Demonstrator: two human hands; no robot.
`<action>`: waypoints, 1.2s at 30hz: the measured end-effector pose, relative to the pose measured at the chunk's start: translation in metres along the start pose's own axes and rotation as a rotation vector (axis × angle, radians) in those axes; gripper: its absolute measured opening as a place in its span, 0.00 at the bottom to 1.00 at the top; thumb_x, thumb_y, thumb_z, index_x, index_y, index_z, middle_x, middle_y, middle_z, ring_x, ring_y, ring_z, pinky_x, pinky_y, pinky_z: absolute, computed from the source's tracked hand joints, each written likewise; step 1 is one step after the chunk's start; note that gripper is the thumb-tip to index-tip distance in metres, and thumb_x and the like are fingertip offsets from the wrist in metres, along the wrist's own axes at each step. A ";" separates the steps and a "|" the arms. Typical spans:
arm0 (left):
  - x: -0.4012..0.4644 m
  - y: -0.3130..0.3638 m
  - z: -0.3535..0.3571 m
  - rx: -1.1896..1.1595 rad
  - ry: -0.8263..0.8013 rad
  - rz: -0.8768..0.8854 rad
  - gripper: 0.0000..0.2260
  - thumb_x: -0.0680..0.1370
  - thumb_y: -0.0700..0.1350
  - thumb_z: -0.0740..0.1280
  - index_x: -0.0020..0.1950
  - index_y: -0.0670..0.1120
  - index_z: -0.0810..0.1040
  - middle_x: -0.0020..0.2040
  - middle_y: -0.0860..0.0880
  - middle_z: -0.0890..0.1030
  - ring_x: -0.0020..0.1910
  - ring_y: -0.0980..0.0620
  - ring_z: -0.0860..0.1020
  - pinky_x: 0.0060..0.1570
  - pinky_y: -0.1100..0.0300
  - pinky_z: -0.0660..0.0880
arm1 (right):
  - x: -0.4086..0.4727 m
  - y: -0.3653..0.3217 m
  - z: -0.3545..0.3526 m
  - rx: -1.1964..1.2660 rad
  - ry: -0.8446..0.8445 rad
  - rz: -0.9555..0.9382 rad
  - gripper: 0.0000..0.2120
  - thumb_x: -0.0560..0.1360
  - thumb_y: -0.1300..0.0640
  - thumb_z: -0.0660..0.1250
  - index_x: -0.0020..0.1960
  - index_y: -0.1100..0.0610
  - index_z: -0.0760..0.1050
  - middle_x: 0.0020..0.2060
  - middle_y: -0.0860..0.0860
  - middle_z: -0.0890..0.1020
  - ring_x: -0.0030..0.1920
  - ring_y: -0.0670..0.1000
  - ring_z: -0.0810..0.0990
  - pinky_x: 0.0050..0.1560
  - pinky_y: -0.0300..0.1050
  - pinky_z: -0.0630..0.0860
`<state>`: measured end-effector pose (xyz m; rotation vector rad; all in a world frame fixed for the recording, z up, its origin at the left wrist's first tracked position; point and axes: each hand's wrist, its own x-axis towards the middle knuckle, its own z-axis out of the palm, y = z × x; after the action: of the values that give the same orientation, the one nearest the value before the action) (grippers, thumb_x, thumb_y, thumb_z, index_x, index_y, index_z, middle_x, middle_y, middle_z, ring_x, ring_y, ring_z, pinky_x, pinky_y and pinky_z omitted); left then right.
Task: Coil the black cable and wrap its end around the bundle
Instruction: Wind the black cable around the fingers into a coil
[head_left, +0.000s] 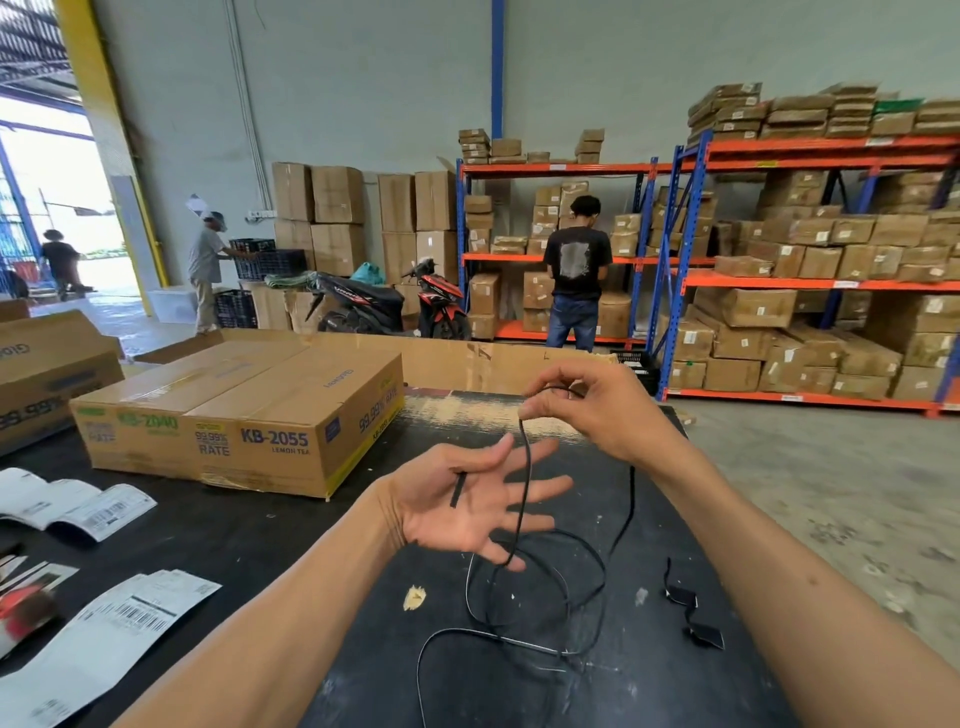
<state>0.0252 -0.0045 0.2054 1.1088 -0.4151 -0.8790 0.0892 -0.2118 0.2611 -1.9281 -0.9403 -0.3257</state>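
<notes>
The black cable (525, 486) runs from my right hand down across my left palm to loose loops lying on the black table (291, 540). My right hand (587, 410) is raised above the table and pinches the cable between thumb and fingers. My left hand (467, 506) is held flat, palm up, with fingers spread; the cable's short end rests on the palm near the thumb and a strand passes over the fingers. The cable's loose loops (545, 613) sprawl on the table below both hands.
A cardboard box marked KB-2055 (244, 415) sits on the table at the left. Paper labels (104, 634) lie at the near left. Small black scraps (691, 613) lie to the right of the loops. Shelves of cartons, a scooter and three people stand beyond the table.
</notes>
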 end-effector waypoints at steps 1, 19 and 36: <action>-0.001 0.001 0.004 -0.005 -0.046 -0.005 0.32 0.78 0.57 0.66 0.79 0.61 0.58 0.82 0.49 0.56 0.80 0.39 0.50 0.72 0.27 0.41 | 0.002 0.000 -0.001 0.020 0.024 -0.004 0.07 0.70 0.49 0.80 0.45 0.50 0.86 0.39 0.59 0.84 0.42 0.58 0.79 0.44 0.54 0.76; -0.024 0.075 -0.011 0.045 0.270 0.396 0.27 0.80 0.59 0.55 0.79 0.60 0.59 0.82 0.46 0.57 0.79 0.34 0.52 0.67 0.21 0.50 | -0.074 0.023 0.054 0.159 -0.285 0.177 0.20 0.80 0.35 0.60 0.46 0.46 0.85 0.27 0.47 0.73 0.29 0.45 0.68 0.35 0.40 0.67; -0.003 0.017 0.006 0.128 0.079 -0.081 0.30 0.74 0.60 0.70 0.75 0.65 0.64 0.78 0.55 0.65 0.75 0.46 0.60 0.71 0.35 0.56 | 0.011 -0.003 -0.012 0.065 -0.051 0.083 0.04 0.76 0.55 0.76 0.42 0.52 0.85 0.34 0.41 0.83 0.35 0.35 0.77 0.41 0.27 0.71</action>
<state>0.0264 -0.0030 0.2237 1.2811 -0.3674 -0.8857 0.0962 -0.2156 0.2753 -1.9176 -0.8901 -0.1960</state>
